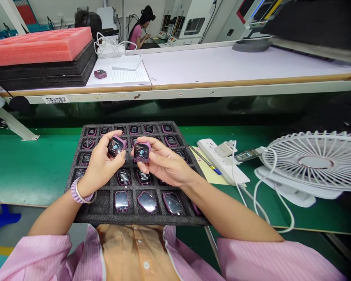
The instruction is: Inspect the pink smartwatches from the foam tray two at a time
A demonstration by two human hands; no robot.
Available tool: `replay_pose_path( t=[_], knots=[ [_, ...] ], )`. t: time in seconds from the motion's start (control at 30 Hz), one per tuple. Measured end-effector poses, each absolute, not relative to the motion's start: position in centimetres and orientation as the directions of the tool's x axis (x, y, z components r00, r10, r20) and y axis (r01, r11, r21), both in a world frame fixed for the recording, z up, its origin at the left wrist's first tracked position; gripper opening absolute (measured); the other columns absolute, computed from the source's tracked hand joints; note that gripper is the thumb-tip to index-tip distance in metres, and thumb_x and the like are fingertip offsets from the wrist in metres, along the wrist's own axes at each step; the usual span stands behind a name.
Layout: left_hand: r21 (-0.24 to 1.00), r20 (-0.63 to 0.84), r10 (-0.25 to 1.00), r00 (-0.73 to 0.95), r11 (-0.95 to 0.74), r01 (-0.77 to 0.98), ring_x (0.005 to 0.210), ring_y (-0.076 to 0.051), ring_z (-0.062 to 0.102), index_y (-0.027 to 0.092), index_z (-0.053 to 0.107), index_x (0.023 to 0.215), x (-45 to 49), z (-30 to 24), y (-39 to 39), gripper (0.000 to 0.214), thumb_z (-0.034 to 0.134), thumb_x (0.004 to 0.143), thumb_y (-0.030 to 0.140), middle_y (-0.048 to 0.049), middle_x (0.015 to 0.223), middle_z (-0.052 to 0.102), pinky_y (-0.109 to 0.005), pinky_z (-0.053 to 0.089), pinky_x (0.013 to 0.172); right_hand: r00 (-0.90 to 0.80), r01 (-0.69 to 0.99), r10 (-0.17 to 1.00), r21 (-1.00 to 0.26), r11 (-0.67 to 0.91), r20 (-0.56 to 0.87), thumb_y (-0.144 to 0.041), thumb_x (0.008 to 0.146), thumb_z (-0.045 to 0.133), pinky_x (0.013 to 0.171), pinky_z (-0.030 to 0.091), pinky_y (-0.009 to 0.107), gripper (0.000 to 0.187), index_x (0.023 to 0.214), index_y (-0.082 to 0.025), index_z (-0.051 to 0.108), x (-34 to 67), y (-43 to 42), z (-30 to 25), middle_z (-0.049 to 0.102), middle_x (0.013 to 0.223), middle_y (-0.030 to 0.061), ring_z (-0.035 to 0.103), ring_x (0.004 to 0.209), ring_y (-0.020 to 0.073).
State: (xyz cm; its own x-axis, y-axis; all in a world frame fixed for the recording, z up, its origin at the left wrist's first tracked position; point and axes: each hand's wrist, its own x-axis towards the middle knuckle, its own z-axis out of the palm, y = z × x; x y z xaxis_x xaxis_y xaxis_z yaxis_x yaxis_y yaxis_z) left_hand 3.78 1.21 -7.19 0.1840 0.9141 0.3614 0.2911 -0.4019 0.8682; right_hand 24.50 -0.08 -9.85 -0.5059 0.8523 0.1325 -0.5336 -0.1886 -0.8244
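Left hand (101,158) had its grip closed on one purple-cased watch (116,146), right hand (166,166) likewise gripping a second watch (142,152), both faces lit and turned toward the wearer, the pair held just apart above a black foam tray (101,208). The tray sat on the green surface (43,164), its compartments carrying more watches (123,176), several with white text on screen, those in the nearest row glossy with reflections. To the right of it lay a pen (206,160) on yellow paper (199,158), a white power strip (234,173) and, farther over, a white fan (312,162).
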Motion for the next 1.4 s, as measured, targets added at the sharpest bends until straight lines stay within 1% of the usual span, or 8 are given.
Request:
replay_pose_path(
  t=[0.33, 0.5, 0.63, 0.73, 0.87, 0.97, 1.17, 1.4],
  knots=[
    [0.882, 0.323, 0.927, 0.192, -0.368, 0.295, 0.07, -0.012, 0.057, 0.017, 0.061, 0.127, 3.7, -6.9, 1.2, 0.05, 0.066, 0.079, 0.027, -0.0032, 0.096, 0.067, -0.022, 0.048, 0.061, -0.496, -0.5, 0.861, -0.847, -0.181, 0.109, -0.046, 0.086, 0.092, 0.067, 0.05, 0.029, 0.055, 0.128, -0.028, 0.061, 24.5, -0.1, -9.7, 0.068, 0.106, 0.0013, 0.061, 0.07, 0.0129],
    [0.864, 0.324, 0.923, 0.207, -0.378, 0.333, 0.073, -0.014, 0.058, 0.017, 0.064, 0.125, 3.8, -6.8, 1.1, 0.048, 0.065, 0.079, 0.027, -0.0036, 0.095, 0.068, -0.023, 0.048, 0.062, -0.519, -0.525, 0.844, -0.829, -0.192, 0.133, -0.042, 0.089, 0.091, 0.068, 0.05, 0.026, 0.048, 0.126, -0.029, 0.064, 24.5, -0.1, -9.8, 0.067, 0.103, 0.0, 0.063, 0.072, 0.0123],
    [0.858, 0.308, 0.927, 0.214, -0.368, 0.358, 0.078, -0.014, 0.06, 0.016, 0.065, 0.124, 3.7, -7.0, 1.4, 0.046, 0.065, 0.079, 0.026, -0.004, 0.099, 0.069, -0.025, 0.051, 0.071, -0.507, -0.504, 0.856, -0.841, -0.195, 0.106, -0.04, 0.087, 0.091, 0.068, 0.051, 0.027, 0.049, 0.126, -0.026, 0.065, 24.4, 0.1, -10.0, 0.068, 0.103, 0.0009, 0.063, 0.072, 0.0129],
    [0.939, 0.209, 0.962, 0.174, -0.247, 0.238, 0.089, -0.015, 0.063, 0.015, 0.061, 0.129, 3.9, -7.4, 1.9, 0.053, 0.071, 0.078, 0.027, -0.007, 0.112, 0.069, -0.024, 0.052, 0.072, -0.474, -0.494, 0.879, -0.839, -0.227, 0.042, -0.036, 0.089, 0.087, 0.073, 0.055, 0.029, 0.055, 0.136, -0.025, 0.06, 24.5, 0.5, -10.1, 0.071, 0.107, 0.004, 0.068, 0.079, 0.0159],
    [0.999, -0.012, 0.979, 0.203, 0.021, -0.041, 0.064, -0.008, 0.058, 0.015, 0.05, 0.143, 4.2, -7.6, 2.2, 0.071, 0.076, 0.079, 0.033, -0.0052, 0.108, 0.067, -0.021, 0.047, 0.056, -0.401, -0.51, 0.916, -0.826, -0.239, -0.018, -0.03, 0.092, 0.08, 0.077, 0.057, 0.031, 0.054, 0.14, -0.023, 0.056, 24.6, 1.1, -10.3, 0.075, 0.108, 0.007, 0.072, 0.084, 0.0188],
    [0.984, -0.056, 0.971, 0.233, 0.092, -0.149, 0.054, -0.005, 0.057, 0.016, 0.052, 0.141, 4.2, -7.4, 2.1, 0.068, 0.076, 0.08, 0.035, -0.0035, 0.104, 0.067, -0.021, 0.048, 0.052, -0.382, -0.51, 0.924, -0.83, -0.225, -0.016, -0.029, 0.089, 0.081, 0.071, 0.054, 0.028, 0.052, 0.133, -0.022, 0.056, 24.7, 1.2, -10.5, 0.076, 0.107, 0.0072, 0.07, 0.076, 0.0164],
    [0.979, -0.035, 0.96, 0.279, 0.09, -0.185, 0.063, -0.015, 0.074, 0.018, 0.058, 0.124, 4.3, -7.5, 2.1, 0.051, 0.074, 0.079, 0.034, -0.0025, 0.101, 0.069, -0.029, 0.066, 0.065, -0.334, -0.429, 0.942, -0.894, -0.128, 0.025, -0.022, 0.082, 0.082, 0.067, 0.052, 0.028, 0.046, 0.122, -0.022, 0.06, 24.6, 0.9, -10.6, 0.073, 0.105, 0.0041, 0.066, 0.071, 0.0137],
    [0.979, -0.059, 0.943, 0.329, 0.119, -0.164, 0.064, -0.018, 0.077, 0.017, 0.058, 0.114, 4.6, -7.8, 2.0, 0.045, 0.074, 0.073, 0.027, -0.0037, 0.108, 0.07, -0.028, 0.068, 0.066, -0.316, -0.37, 0.944, -0.929, -0.03, 0.096, -0.02, 0.083, 0.076, 0.065, 0.051, 0.027, 0.043, 0.123, -0.019, 0.06, 24.3, 0.7, -10.6, 0.067, 0.087, -0.0012, 0.066, 0.069, 0.0132]
  ],
)
